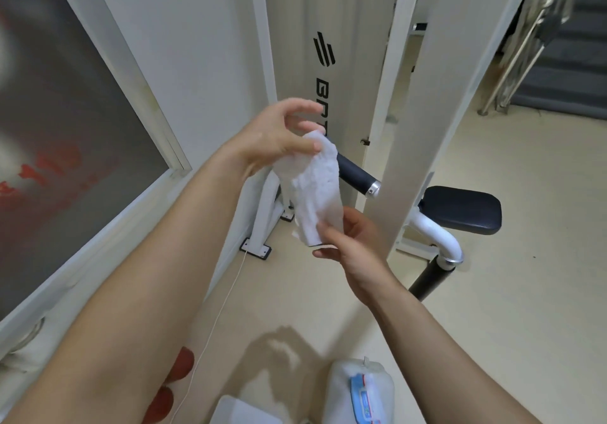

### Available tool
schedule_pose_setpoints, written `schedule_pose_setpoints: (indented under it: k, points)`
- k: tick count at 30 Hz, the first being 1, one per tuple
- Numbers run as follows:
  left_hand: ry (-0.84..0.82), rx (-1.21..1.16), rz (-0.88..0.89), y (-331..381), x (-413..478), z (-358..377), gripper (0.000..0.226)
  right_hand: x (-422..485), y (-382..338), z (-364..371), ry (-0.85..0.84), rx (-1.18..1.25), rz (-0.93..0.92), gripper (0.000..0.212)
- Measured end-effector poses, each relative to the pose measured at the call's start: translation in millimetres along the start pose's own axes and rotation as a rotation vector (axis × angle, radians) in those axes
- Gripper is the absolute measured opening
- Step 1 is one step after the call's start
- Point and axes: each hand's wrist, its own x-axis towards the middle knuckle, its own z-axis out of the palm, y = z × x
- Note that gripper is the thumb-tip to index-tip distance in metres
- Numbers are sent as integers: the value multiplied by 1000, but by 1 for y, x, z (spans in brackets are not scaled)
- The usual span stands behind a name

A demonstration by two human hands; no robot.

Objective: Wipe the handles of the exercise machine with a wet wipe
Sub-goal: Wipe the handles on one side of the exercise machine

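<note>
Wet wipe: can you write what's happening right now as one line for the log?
phase: unfolding | wet wipe: held by left hand and right hand | handle: untouched | wipes pack: on floor

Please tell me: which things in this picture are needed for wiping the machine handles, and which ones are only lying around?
For the job:
- wet wipe, held between left hand and right hand
- upper black handle
- lower black handle
- wipes pack on the floor

Just lying about:
- black seat pad
- thin white cord
- frosted window
- metal railing
</note>
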Motion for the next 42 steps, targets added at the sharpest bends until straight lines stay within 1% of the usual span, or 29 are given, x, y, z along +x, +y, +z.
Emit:
schedule_pose_setpoints:
  k: [3,6,9,13,16,19,21,22,23,24,26,27,28,29,30,31,32,33,34,35,36,37,39,40,42]
  points:
    - [-65,169,130,18,33,8,47,11,-4,8,123,35,-16,15]
    - [-141,261,188,32,67,18,44,21,-9,13,221,105,-14,15]
    - [-197,349,254,43,94,31,39,33,-12,15,320,214,3,21]
    - [-250,514,295,44,120,53,42,46,-10,16,443,301,57,16]
    - [-275,665,287,33,130,65,40,47,-1,17,431,299,161,12]
    - [-302,794,234,11,129,73,37,36,3,19,373,178,304,23]
    - [-295,880,187,3,123,75,25,25,3,20,336,124,340,29]
    - [-256,911,170,2,120,72,22,19,1,19,313,85,356,32]
    - [-143,875,163,0,117,67,26,13,-3,19,276,32,369,33]
    - [35,727,173,-2,111,63,26,5,-8,17,218,-39,369,30]
    - [530,258,193,-6,87,57,13,-12,-20,14,80,-172,305,17]
    - [775,80,186,-13,69,59,9,-21,-24,11,38,-217,241,16]
    - [943,-36,160,-22,51,66,8,-28,-27,7,35,-250,161,15]
    - [1029,-131,115,-34,37,76,12,-35,-29,3,73,-281,70,14]
    - [1034,-228,41,-47,25,86,22,-39,-30,-3,147,-320,-33,12]
    - [946,-375,-58,-58,19,97,37,-42,-31,-9,238,-360,-139,10]
    - [805,-558,-159,-65,16,105,57,-44,-33,-16,335,-397,-239,8]
    - [637,-767,-245,-72,15,110,71,-45,-35,-23,420,-431,-328,7]
    - [463,-966,-283,-78,15,114,70,-44,-38,-29,485,-473,-410,7]
    - [323,-1139,-290,-81,12,118,59,-42,-41,-36,529,-522,-485,9]
    - [241,-1285,-274,-84,11,122,53,-39,-43,-41,557,-576,-544,12]
    - [200,-1379,-261,-89,12,123,52,-36,-44,-46,572,-627,-587,16]
    - [139,-1449,-269,-93,14,126,57,-29,-44,-54,594,-695,-629,24]
    - [103,-1470,-261,-94,16,127,55,-26,-45,-58,612,-688,-624,27]
    - [108,-1449,-252,-94,17,129,44,-18,-51,-68,657,-556,-541,31]
